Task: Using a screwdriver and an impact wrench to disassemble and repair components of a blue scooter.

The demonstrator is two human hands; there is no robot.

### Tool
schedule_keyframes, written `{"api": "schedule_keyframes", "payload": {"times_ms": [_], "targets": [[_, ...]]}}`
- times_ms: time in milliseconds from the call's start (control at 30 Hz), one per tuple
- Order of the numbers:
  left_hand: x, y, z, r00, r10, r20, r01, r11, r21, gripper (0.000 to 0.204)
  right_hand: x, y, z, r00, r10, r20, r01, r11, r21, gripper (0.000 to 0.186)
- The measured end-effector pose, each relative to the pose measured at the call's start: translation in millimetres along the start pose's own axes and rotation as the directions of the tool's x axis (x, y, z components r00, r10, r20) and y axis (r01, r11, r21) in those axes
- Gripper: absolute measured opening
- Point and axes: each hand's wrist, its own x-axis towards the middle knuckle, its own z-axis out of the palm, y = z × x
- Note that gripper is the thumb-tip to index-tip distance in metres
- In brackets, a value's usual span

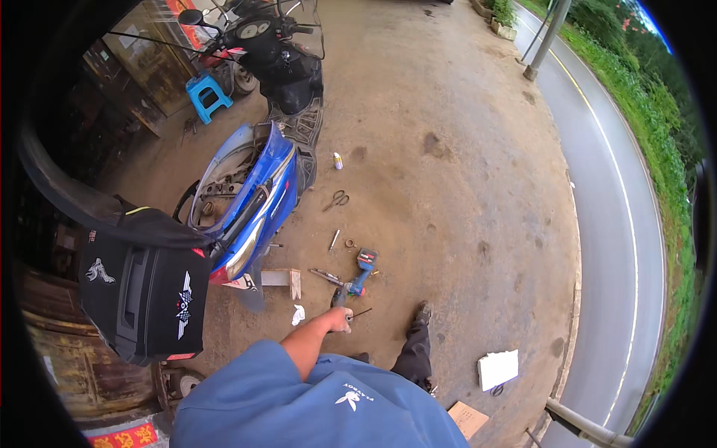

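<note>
My left hand (340,319) reaches down in front of me with its fingers closed round a thin dark rod (363,312), perhaps a screwdriver; its handle end is hidden in the fist. Just beyond the hand, a blue cordless power tool (361,282) lies on the ground, its battery pointing away from me. Beside it is a long metal hand tool (326,276). My right hand does not show. To the left stands a scooter with its seat off and a blue rear body panel (261,209) around an exposed cavity.
A black top box (146,291) juts out at left. On the ground lie a wooden block (280,278), white crumpled paper (299,314), scissors (337,199), a small bottle (337,160), a ring (350,243) and a white package (498,369). A blue stool (208,97) stands near the doorway.
</note>
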Motion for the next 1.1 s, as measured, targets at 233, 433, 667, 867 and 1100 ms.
{"api": "schedule_keyframes", "payload": {"times_ms": [233, 433, 667, 867, 1100], "targets": [[82.4, 63.8, -46.3, 0.923, -0.275, -0.270, 0.213, 0.948, -0.237, 0.059, 251.5, -249.8, 73.3, 0.937, 0.054, 0.345, -0.029, 0.997, -0.077, 0.023], [156.5, 76.6, -103.6, 0.740, -0.563, -0.369, 0.276, 0.753, -0.597, 0.076, 413.1, -502.9, 147.4, 0.890, 0.170, 0.424, -0.033, 0.950, -0.311, 0.021], [359.0, 15.2, -122.1, 0.512, -0.822, -0.249, 0.276, 0.432, -0.858, 0.081, 467.9, -749.4, 396.1, 0.823, -0.061, 0.565, 0.464, 0.644, -0.608, 0.030], [519.5, -21.8, -166.1, 0.432, -0.902, 0.007, 0.293, 0.133, -0.947, 0.081, 395.3, -900.4, 671.8, 0.561, -0.082, 0.824, 0.788, 0.360, -0.500, 0.036], [689.7, -112.9, -162.9, 0.336, -0.923, 0.186, 0.332, -0.069, -0.941, 0.077, 420.3, -907.4, 928.2, 0.306, 0.038, 0.951, 0.821, 0.497, -0.283, 0.045]]}}
